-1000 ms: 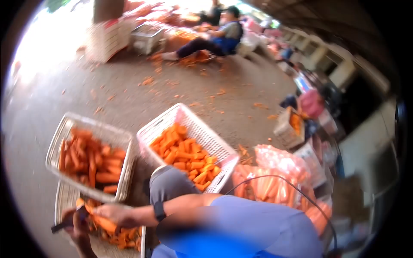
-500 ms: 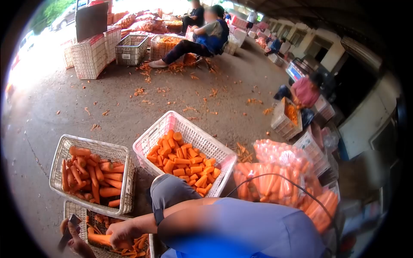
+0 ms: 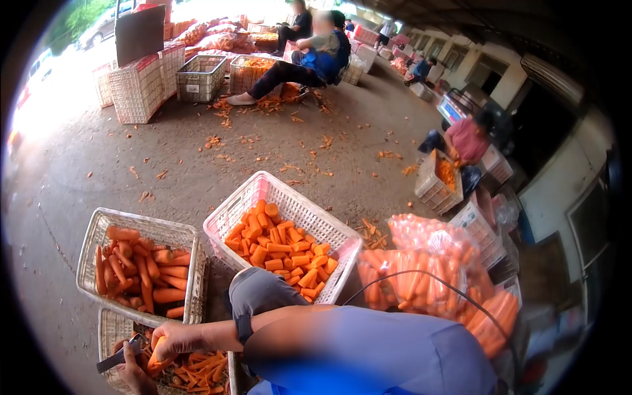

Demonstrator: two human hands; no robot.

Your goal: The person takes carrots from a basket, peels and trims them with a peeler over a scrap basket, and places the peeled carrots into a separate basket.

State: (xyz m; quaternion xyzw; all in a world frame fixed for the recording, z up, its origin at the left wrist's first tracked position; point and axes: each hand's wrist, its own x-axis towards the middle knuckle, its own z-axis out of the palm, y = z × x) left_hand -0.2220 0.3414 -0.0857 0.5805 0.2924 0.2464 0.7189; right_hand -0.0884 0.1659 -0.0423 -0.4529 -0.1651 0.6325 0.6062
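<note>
My right hand [image 3: 172,339] grips a carrot [image 3: 158,359], which tilts down over the lower-left crate [image 3: 113,329]. Just left of it, my left hand [image 3: 137,376] is closed around a flat, dark peeler [image 3: 120,355]. Orange peelings [image 3: 201,372] lie in the crate beneath both hands. Directly above stands a crate [image 3: 146,220] of whole carrots [image 3: 141,266]. To its right, beside my knee, a white crate [image 3: 309,210] holds short, cut carrot pieces [image 3: 280,245].
Clear bags of carrots [image 3: 418,280] stand to my right, with a dark cable [image 3: 454,284] across them. One person [image 3: 466,141] sits by a crate at right; another person [image 3: 322,56] sits farther back among crates. Peelings [image 3: 214,141] litter the floor.
My right hand has shifted up and left, and its carrot now points down instead of lying sideways. The peeler has swung from steep to nearly level, moving right toward the carrot.
</note>
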